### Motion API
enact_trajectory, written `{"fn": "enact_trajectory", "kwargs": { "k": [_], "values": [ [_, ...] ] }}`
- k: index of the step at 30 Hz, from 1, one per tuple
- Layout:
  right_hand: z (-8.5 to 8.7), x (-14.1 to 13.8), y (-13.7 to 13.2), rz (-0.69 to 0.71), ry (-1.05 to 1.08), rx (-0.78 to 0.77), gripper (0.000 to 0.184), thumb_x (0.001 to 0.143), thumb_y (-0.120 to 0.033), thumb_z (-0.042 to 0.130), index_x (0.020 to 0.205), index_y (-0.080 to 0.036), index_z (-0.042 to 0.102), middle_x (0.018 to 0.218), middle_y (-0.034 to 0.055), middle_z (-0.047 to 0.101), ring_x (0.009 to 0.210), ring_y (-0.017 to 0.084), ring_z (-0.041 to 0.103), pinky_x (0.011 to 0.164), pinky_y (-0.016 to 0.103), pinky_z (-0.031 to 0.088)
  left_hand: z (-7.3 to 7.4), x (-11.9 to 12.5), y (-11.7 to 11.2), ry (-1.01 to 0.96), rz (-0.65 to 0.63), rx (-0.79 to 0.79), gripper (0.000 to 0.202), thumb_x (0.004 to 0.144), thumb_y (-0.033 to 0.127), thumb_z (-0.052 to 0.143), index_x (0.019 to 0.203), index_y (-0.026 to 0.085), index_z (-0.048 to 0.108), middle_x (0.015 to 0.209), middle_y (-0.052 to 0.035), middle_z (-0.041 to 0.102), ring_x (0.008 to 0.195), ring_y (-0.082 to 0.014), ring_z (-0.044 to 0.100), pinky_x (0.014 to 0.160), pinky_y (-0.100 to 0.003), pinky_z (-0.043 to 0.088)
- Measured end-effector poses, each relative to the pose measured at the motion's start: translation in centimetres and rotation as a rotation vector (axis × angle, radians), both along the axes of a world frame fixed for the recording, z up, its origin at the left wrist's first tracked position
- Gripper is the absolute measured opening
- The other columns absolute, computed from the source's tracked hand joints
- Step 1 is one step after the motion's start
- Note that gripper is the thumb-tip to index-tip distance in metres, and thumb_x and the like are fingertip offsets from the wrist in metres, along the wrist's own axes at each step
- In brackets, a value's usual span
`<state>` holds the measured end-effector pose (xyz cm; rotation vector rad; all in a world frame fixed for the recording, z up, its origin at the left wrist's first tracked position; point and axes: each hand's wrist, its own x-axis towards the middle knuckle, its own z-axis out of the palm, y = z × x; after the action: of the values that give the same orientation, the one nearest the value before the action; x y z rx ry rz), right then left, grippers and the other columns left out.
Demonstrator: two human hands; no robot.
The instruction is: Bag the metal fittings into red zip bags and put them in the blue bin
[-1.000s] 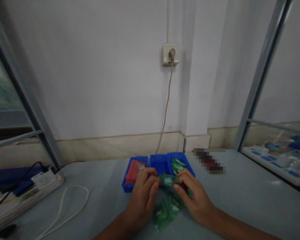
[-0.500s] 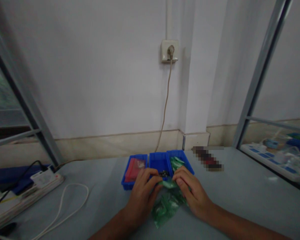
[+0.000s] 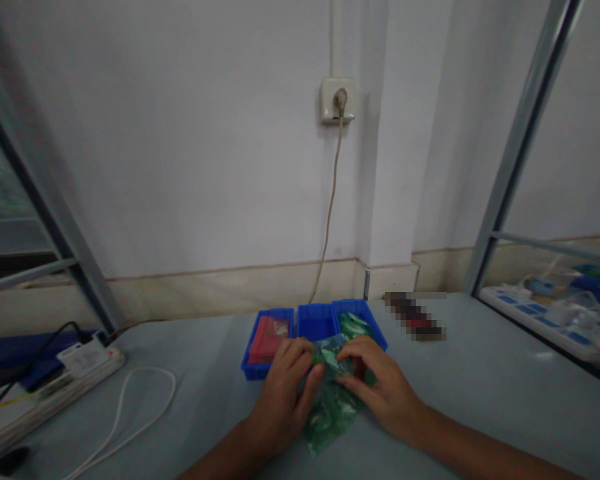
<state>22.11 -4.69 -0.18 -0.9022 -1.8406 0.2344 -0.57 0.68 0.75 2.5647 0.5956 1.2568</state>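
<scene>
Far left, long white power strip [image 3: 107, 367] on blue-grey tabletop [image 3: 205, 373], thin white looped cable [image 3: 150, 369] near it. Next, blue rectangular plastic bin [image 3: 255, 372], flat red plastic bag [image 3: 263, 341] inside. Left hand [image 3: 287, 393] pinching left edge of small translucent green plastic bag [image 3: 331, 358], held in front of middle blue bin [image 3: 316, 321]! Crumpled green plastic [image 3: 325, 427] just below. Right hand [image 3: 385, 387] gripping small bag's right side; third blue bin [image 3: 375, 327] behind, green packets [image 3: 353, 325] within.
</scene>
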Motion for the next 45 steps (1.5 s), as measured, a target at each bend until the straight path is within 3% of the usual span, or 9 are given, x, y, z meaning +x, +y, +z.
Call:
{"fn": "enact_trajectory", "kwargs": {
  "k": [5, 8, 10, 14, 21, 24, 29, 39, 45],
  "values": [
    [0.7, 1.2, 0.9, -0.135, 0.007, 0.096, 0.009, 0.11, -0.031, 0.061, 0.108, -0.026, 0.068, 0.106, 0.006, 0.065, 0.099, 0.024, 0.066, 0.087, 0.035, 0.055, 0.4, -0.4, -0.2, 0.096, -0.116, -0.015, 0.033, 0.117, 0.027, 0.037, 0.103, 0.02, 0.065, 0.102, -0.0077, 0.066, 0.097, -0.0237, 0.061, 0.089, -0.037, 0.049],
    [1.1, 3.0, 2.4, -0.346, 0.036, 0.144, 0.009, 0.11, -0.031, 0.059, 0.114, -0.025, 0.065, 0.1, 0.004, 0.068, 0.089, 0.023, 0.068, 0.08, 0.033, 0.055, 0.4, -0.3, -0.5, 0.282, -0.183, -0.054, 0.019, 0.112, 0.034, 0.055, 0.114, 0.02, 0.067, 0.108, -0.0083, 0.069, 0.101, -0.0248, 0.064, 0.089, -0.036, 0.052],
    [1.2, 4.4, 3.5, -0.473, 0.035, 0.174, 0.015, 0.109, -0.032, 0.059, 0.12, -0.024, 0.063, 0.099, 0.0039, 0.07, 0.085, 0.023, 0.068, 0.079, 0.034, 0.055, 0.4, -0.1, -0.7, 0.387, -0.19, -0.069, 0.03, 0.103, 0.039, 0.072, 0.127, 0.022, 0.067, 0.119, -0.0098, 0.069, 0.109, -0.0274, 0.065, 0.095, -0.039, 0.054],
    [1.3, 6.3, 5.0, -0.531, -0.005, 0.207, 0.015, 0.111, -0.033, 0.055, 0.11, -0.022, 0.066, 0.101, 0.0074, 0.07, 0.096, 0.029, 0.067, 0.089, 0.041, 0.053, 0.5, 0.2, -0.9, 0.489, -0.174, -0.114, 0.045, 0.095, 0.039, 0.083, 0.135, 0.025, 0.067, 0.13, -0.0098, 0.068, 0.118, -0.0296, 0.065, 0.102, -0.042, 0.056],
    [0.6, 6.7, 6.2, -0.453, -0.242, 0.111, 0.024, 0.112, -0.034, 0.056, 0.103, -0.026, 0.077, 0.101, 0.0064, 0.079, 0.1, 0.031, 0.066, 0.097, 0.048, 0.051, 0.3, 0.1, -0.8, 0.522, -0.159, -0.147, 0.048, 0.096, 0.04, 0.083, 0.139, 0.027, 0.067, 0.14, -0.0109, 0.064, 0.125, -0.0312, 0.064, 0.109, -0.047, 0.055],
    [0.5, 6.3, 6.0, -0.441, -0.283, 0.08, 0.024, 0.112, -0.036, 0.057, 0.114, -0.026, 0.078, 0.102, 0.0071, 0.08, 0.103, 0.031, 0.066, 0.098, 0.049, 0.053, 0.0, 0.1, -0.7, 0.527, -0.146, -0.133, 0.048, 0.097, 0.038, 0.082, 0.14, 0.028, 0.066, 0.146, -0.011, 0.062, 0.129, -0.0322, 0.063, 0.112, -0.049, 0.053],
    [1.0, 5.0, 4.5, -0.438, -0.301, 0.097, 0.026, 0.111, -0.033, 0.057, 0.132, -0.025, 0.071, 0.125, 0.0113, 0.075, 0.121, 0.034, 0.062, 0.109, 0.054, 0.049, 0.1, 0.4, -0.7, 0.553, -0.124, -0.115, 0.032, 0.099, 0.027, 0.079, 0.13, 0.026, 0.069, 0.134, -0.007, 0.07, 0.123, -0.0297, 0.065, 0.108, -0.046, 0.055],
    [1.8, 2.5, 1.9, -0.172, -0.252, 0.136, 0.016, 0.111, -0.021, 0.056, 0.122, -0.024, 0.068, 0.109, 0.0081, 0.076, 0.104, 0.028, 0.065, 0.094, 0.045, 0.052, -0.6, 0.2, -0.3, 0.504, -0.138, -0.09, 0.04, 0.095, 0.036, 0.086, 0.131, 0.025, 0.07, 0.134, -0.0073, 0.07, 0.123, -0.0288, 0.066, 0.107, -0.043, 0.054],
    [1.7, 2.4, 1.8, -0.16, -0.187, 0.13, 0.016, 0.11, -0.018, 0.058, 0.12, -0.026, 0.068, 0.105, 0.006, 0.076, 0.102, 0.027, 0.067, 0.094, 0.044, 0.052, -1.3, 0.5, -0.2, 0.437, -0.069, 0.088, 0.017, 0.109, 0.036, 0.067, 0.106, 0.02, 0.07, 0.102, -0.0046, 0.076, 0.099, -0.0251, 0.068, 0.091, -0.038, 0.055]
  ]
}}
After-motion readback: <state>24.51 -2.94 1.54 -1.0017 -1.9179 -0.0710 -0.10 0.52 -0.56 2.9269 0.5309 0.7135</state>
